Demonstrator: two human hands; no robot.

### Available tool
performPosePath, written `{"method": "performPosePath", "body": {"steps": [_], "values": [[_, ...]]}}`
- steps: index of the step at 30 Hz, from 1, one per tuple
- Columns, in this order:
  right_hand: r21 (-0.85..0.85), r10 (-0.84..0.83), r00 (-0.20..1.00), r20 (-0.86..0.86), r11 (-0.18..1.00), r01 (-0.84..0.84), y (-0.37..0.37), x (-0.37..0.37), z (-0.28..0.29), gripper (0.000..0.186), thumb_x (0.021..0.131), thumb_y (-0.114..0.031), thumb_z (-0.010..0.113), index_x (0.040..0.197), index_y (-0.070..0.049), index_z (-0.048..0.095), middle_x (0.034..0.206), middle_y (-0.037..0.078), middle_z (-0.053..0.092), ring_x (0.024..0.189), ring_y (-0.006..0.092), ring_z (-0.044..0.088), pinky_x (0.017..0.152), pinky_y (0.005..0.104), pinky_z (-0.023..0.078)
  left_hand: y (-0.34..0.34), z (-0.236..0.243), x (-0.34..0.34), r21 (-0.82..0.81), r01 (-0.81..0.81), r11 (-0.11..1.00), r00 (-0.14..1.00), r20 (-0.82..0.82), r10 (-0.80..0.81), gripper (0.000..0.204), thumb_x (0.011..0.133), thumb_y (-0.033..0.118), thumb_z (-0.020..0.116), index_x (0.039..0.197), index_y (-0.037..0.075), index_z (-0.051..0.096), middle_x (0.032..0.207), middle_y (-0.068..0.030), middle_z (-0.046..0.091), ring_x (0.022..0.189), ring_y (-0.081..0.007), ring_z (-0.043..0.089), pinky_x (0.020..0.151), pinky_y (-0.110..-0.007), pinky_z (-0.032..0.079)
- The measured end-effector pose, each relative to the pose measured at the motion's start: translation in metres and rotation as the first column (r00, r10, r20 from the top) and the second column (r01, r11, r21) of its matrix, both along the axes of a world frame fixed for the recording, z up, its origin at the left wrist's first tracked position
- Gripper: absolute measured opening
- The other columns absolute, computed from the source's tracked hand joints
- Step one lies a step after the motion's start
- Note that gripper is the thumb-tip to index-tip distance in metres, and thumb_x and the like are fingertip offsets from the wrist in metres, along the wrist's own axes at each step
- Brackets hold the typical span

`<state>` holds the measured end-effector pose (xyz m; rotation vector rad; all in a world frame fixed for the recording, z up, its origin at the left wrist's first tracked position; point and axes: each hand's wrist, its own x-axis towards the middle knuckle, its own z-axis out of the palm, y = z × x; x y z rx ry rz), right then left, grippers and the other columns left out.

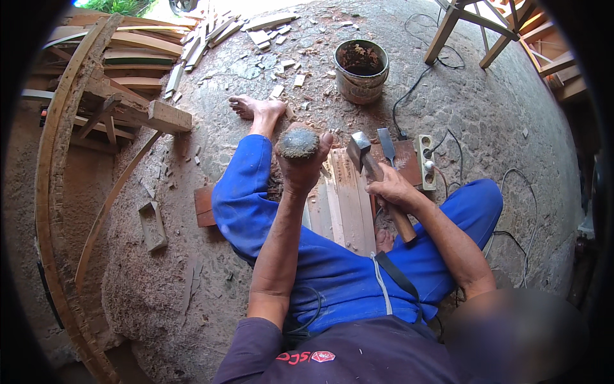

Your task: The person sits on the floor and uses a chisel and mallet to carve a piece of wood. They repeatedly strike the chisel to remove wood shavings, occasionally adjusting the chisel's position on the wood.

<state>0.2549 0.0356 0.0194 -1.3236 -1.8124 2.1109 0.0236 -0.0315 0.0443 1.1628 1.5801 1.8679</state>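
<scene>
Two hands busy: your left hand (300, 168) grips stone (298, 143), raised; right hand (391, 189) clasps hammer (371, 168), head just right of stone, handle running toward you.

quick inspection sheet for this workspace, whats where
surface: rough stone floor, dusted with sawdust.
job's things: grey rounded lump raised in left hand; hammer gripped by right hand; chisel on plank.
clutter: wood offcuts, bucket, small block.
hands: both closed on tools.
cables: black and white leads to power strip.
surroundings: curved wooden frames, stool legs.
</scene>
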Motion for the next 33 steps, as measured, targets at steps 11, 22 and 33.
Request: {"method": "performPosePath", "body": {"steps": [11, 22, 33], "values": [[-0.052, 0.0, 1.0, 0.028, 0.999, 0.002, 0.003, 0.0, 0.0, 0.045, 0.083, -0.012, 0.07, 0.121, -0.005, 0.048, 0.08, 0.004, 0.057, 0.049, 0.012, 0.055, 0.042, 0.0315, 0.049, 0.009, 0.0, 0.006, -0.066, -0.01, 0.998, 0.996, -0.093, 0.004, 0.028, 0.085, 0.017, 0.084, 0.083, 0.003, 0.06, 0.065, -0.0011, 0.06, 0.058, -0.0125, 0.054, 0.059, -0.033, 0.048], [-0.205, -0.184, 0.977, -0.108, 0.966, 0.159, 0.001, 0.0, 0.006, 0.043, 0.087, -0.013, 0.074, 0.123, -0.005, 0.051, 0.077, 0.0, 0.058, 0.054, 0.0081, 0.055, 0.047, 0.0237, 0.046, 0.037, 0.002, 0.021, -0.005, -0.028, 1.0, 0.97, -0.243, 0.026, 0.019, 0.084, 0.012, 0.081, 0.081, 0.003, 0.064, 0.068, -0.0034, 0.065, 0.062, -0.0158, 0.062, 0.062, -0.033, 0.051], [0.6, 0.002, 0.961, -0.278, 0.781, 0.171, -0.026, 0.002, 0.152, 0.064, 0.091, -0.009, 0.07, 0.147, -0.003, 0.039, 0.084, 0.008, 0.064, 0.067, 0.0192, 0.067, 0.057, 0.0349, 0.054, 0.032, 0.009, 0.024, -0.043, -0.154, 0.987, 0.899, -0.421, 0.122, 0.024, 0.086, 0.021, 0.076, 0.074, 0.004, 0.066, 0.066, -0.0089, 0.068, 0.063, -0.027, 0.069, 0.065, -0.039, 0.054]]}}
